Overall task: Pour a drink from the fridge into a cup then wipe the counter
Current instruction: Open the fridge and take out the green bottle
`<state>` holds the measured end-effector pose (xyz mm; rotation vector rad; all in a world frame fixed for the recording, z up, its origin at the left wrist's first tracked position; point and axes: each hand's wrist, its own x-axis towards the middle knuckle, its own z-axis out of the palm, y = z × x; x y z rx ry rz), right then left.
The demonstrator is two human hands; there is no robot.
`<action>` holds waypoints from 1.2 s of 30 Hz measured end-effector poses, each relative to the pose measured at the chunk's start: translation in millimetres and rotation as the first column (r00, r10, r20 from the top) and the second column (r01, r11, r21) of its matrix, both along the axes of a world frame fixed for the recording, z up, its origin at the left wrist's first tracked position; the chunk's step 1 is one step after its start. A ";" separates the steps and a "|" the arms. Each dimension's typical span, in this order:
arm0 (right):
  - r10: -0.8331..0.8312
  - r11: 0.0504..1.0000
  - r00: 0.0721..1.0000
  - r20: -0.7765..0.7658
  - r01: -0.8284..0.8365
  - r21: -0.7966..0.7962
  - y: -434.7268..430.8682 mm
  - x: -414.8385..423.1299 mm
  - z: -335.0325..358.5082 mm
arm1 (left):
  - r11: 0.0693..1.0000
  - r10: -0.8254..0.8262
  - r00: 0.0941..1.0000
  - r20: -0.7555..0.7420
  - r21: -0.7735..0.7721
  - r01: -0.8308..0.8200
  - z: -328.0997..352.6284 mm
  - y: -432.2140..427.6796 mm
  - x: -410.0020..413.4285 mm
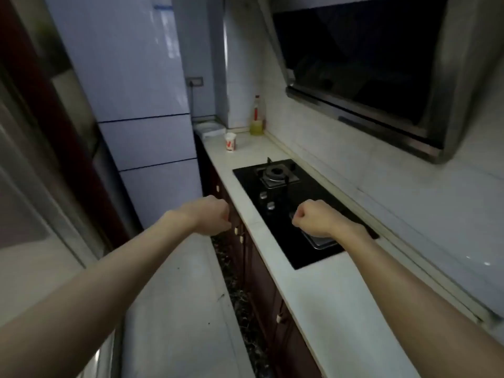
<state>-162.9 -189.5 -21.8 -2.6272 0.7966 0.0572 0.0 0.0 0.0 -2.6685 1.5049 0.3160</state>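
A tall pale-blue fridge (141, 105) with three closed doors stands at the far end of the narrow kitchen, left of the counter. A white paper cup (230, 141) with red print stands upright on the white counter (321, 296) near its far end. My left hand (214, 215) is held out in front of the dark cabinets, fingers curled into a fist with nothing in it. My right hand (313, 218) hovers over the near burner of the black hob, also in an empty fist. Both are well short of the fridge and the cup.
A black gas hob (275, 197) with two burners is set into the counter. A bottle of yellow liquid (257, 118) stands by the back wall, a white flat object (211, 129) beside the fridge. A range hood (368, 64) hangs at upper right. Pale floor (185, 296) runs between cabinets and a left wall.
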 end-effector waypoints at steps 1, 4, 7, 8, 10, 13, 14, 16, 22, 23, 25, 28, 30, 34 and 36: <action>0.015 1.000 1.000 -0.011 -0.015 0.021 1.0 10.2 -4.4 | 0.999 0.036 0.999 -0.006 0.013 -0.036 -0.8 7.4 4.7; 0.099 0.995 0.995 -0.013 -0.099 0.024 12.2 41.1 -8.8 | 0.994 0.109 0.994 0.016 0.016 -0.109 -3.8 31.9 20.5; 0.157 0.987 0.988 0.011 -0.157 0.030 28.9 76.0 -12.6 | 0.988 0.146 0.989 0.020 0.037 -0.147 -9.3 52.8 37.4; 0.164 0.986 0.986 0.020 -0.165 0.036 35.8 86.2 -11.6 | 0.986 0.159 0.987 0.022 0.043 -0.160 -8.8 59.0 41.9; 0.192 0.981 0.981 0.040 -0.193 0.024 50.0 106.8 -10.8 | 0.983 0.179 0.984 0.021 0.034 -0.180 -10.1 68.9 59.2; 0.223 0.974 0.974 0.033 -0.224 0.017 65.8 142.4 -13.0 | 0.982 0.190 0.981 0.022 0.016 -0.191 -8.5 80.9 92.1; 0.231 0.973 0.973 0.026 -0.231 0.019 70.3 154.6 -13.2 | 0.981 0.192 0.981 0.021 0.002 -0.192 -7.9 84.4 104.9; 0.242 0.970 0.970 0.017 -0.242 0.014 78.0 181.6 -13.6 | 0.980 0.196 0.980 0.026 -0.032 -0.195 -8.7 92.5 131.6; 0.255 0.967 0.967 0.021 -0.254 -0.012 108.6 265.1 -8.9 | 0.974 0.218 0.976 -0.019 -0.056 -0.219 -26.4 128.8 213.5; 0.252 0.968 0.968 0.018 -0.252 -0.014 113.0 279.0 -10.8 | 0.971 0.231 0.973 -0.028 -0.050 -0.232 -29.5 136.0 227.1; 0.252 0.968 0.968 0.012 -0.252 -0.016 121.6 304.9 -15.4 | 0.966 0.254 0.967 -0.019 -0.037 -0.255 -33.5 148.9 252.9; 0.280 0.960 0.960 0.011 -0.280 0.015 131.5 338.5 -19.6 | 0.959 0.283 0.959 -0.018 -0.026 -0.283 -38.2 162.4 285.3; 0.297 0.954 0.955 0.006 -0.297 0.028 135.2 357.1 -21.6 | 0.956 0.291 0.956 -0.030 -0.023 -0.292 -40.5 165.6 302.6; 0.322 0.947 0.946 -0.019 -0.322 0.010 131.6 391.1 -30.8 | 0.955 0.296 0.955 -0.034 -0.012 -0.296 -42.7 160.7 329.8; 0.324 0.946 0.946 -0.020 -0.324 -0.001 125.2 407.0 -35.3 | 0.953 0.301 0.953 -0.028 -0.009 -0.302 -44.4 155.3 341.7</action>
